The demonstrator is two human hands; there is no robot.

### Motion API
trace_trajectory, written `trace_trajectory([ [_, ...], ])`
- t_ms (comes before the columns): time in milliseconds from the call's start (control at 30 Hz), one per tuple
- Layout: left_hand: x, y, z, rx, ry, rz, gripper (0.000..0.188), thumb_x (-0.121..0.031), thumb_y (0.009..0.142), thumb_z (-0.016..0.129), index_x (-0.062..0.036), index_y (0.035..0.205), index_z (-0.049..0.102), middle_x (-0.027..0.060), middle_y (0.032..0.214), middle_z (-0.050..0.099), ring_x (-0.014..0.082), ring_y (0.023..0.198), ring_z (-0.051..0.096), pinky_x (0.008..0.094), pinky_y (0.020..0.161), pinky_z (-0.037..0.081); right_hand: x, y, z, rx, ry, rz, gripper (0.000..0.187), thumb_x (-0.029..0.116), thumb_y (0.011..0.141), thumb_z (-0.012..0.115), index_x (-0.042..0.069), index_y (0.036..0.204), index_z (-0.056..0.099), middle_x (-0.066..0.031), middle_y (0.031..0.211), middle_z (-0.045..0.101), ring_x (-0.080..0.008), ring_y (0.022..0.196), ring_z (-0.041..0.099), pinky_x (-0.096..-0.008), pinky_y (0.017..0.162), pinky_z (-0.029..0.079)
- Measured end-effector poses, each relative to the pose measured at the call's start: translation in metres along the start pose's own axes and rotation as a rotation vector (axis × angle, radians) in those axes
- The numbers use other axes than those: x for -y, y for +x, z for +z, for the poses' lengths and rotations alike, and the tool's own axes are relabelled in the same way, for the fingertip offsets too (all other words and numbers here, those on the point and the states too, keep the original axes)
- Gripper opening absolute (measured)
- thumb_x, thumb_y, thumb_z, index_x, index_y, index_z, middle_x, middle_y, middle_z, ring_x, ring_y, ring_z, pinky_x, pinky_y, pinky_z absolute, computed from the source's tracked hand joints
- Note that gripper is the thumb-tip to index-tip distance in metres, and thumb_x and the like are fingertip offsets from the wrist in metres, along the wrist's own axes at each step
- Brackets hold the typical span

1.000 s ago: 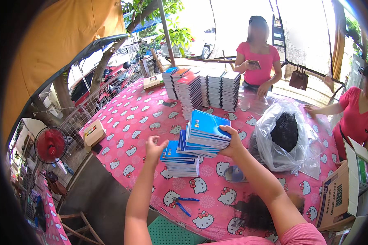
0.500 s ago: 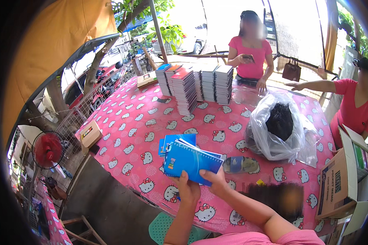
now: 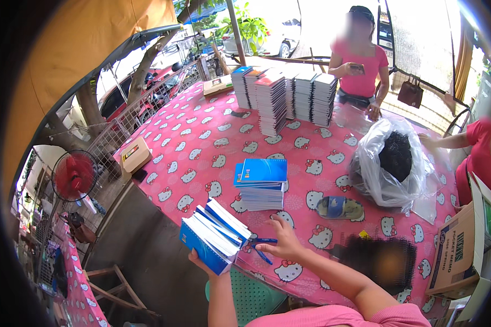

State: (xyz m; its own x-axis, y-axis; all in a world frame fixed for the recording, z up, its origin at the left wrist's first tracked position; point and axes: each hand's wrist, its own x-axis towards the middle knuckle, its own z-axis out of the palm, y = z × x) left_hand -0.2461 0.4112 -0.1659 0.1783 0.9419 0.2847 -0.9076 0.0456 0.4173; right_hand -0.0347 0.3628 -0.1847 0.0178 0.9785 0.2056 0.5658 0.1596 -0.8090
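Note:
My left hand (image 3: 203,263) is closed round a thick bundle of blue notebooks (image 3: 214,235), held tilted over the table's near edge with the white page edges fanned apart. My right hand (image 3: 283,240) is open, its fingers apart, over the pink tablecloth. By its thumb lies a tool with blue handles (image 3: 263,252), perhaps pliers; the hand partly covers it, and whether they touch I cannot tell. Just beyond, a stack of blue notebooks (image 3: 263,185) stands on the cloth.
Tall notebook stacks (image 3: 271,103) stand at the back. To the right are a clear plastic bag (image 3: 365,180) with black contents, a blue patterned object (image 3: 339,207), black coils (image 3: 373,261) and a cardboard box (image 3: 455,253). Two people in pink stand across the table. A green stool (image 3: 251,297) is below.
The notebooks, earlier held in both hands, have moved left and tipped in my left hand alone. My right hand has let go and come down beside the blue-handled tool. The view has shifted.

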Motion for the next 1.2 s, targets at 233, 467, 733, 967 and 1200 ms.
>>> trace_trajectory([
  [233, 0.003, -0.009, -0.006, -0.224, 0.009, -0.062, 0.075, -0.05, 0.077, 0.054, -0.0089, 0.139, 0.041, 0.0114, 0.136, 0.048, 0.0325, 0.122, 0.05, 0.0512, 0.098, 0.043, -0.044, -0.007, 0.031, 0.323, -0.564, 0.022, 0.077, 0.05, 0.072, 0.068, 0.004, 0.129, 0.046, -0.0246, 0.134, 0.04, -0.0378, 0.125, 0.039, -0.0502, 0.102, 0.033],
  [467, -0.008, -0.016, -0.004, -0.113, -0.039, -0.46, 0.076, -0.043, 0.075, 0.061, -0.0042, 0.137, 0.041, 0.0164, 0.133, 0.051, 0.0338, 0.118, 0.053, 0.0473, 0.098, 0.045, -0.064, -0.031, -0.058, -0.069, -0.652, 0.224, 0.076, 0.043, 0.072, 0.075, -0.002, 0.126, 0.046, -0.0269, 0.132, 0.042, -0.0384, 0.124, 0.041, -0.0506, 0.104, 0.033],
  [733, 0.023, 0.036, 0.047, 0.457, 1.014, -0.757, 0.099, -0.038, 0.063, 0.073, -0.0153, 0.146, 0.025, 0.0202, 0.136, 0.039, 0.0349, 0.121, 0.046, 0.0457, 0.097, 0.043, 0.014, 0.0, -0.09, 0.108, -0.098, -0.154, 0.132, 0.052, 0.053, 0.087, -0.003, 0.146, 0.012, -0.0283, 0.145, 0.027, -0.0411, 0.136, 0.027, -0.0454, 0.113, 0.025],
  [967, 0.068, 0.046, 0.062, 1.337, 2.036, -0.229, 0.116, -0.044, 0.048, 0.078, -0.026, 0.148, 0.023, 0.028, 0.131, 0.038, 0.0456, 0.118, 0.042, 0.0542, 0.095, 0.034, -0.064, -0.05, -0.043, 0.021, -0.049, -0.073, 0.145, 0.042, 0.041, 0.093, -0.003, 0.146, 0.004, -0.0279, 0.149, 0.016, -0.0406, 0.139, 0.019, -0.0453, 0.114, 0.022],
  [1200, 0.076, 0.055, 0.044, 1.348, 1.995, -0.491, 0.123, -0.048, 0.05, 0.078, -0.0131, 0.149, 0.014, 0.0266, 0.143, 0.028, 0.0438, 0.133, 0.028, 0.0574, 0.104, 0.025, -0.091, -0.034, -0.031, 0.059, 0.051, -0.141, 0.148, 0.048, 0.044, 0.091, -0.003, 0.146, -0.003, -0.0289, 0.15, 0.011, -0.0418, 0.141, 0.013, -0.045, 0.115, 0.016],
])
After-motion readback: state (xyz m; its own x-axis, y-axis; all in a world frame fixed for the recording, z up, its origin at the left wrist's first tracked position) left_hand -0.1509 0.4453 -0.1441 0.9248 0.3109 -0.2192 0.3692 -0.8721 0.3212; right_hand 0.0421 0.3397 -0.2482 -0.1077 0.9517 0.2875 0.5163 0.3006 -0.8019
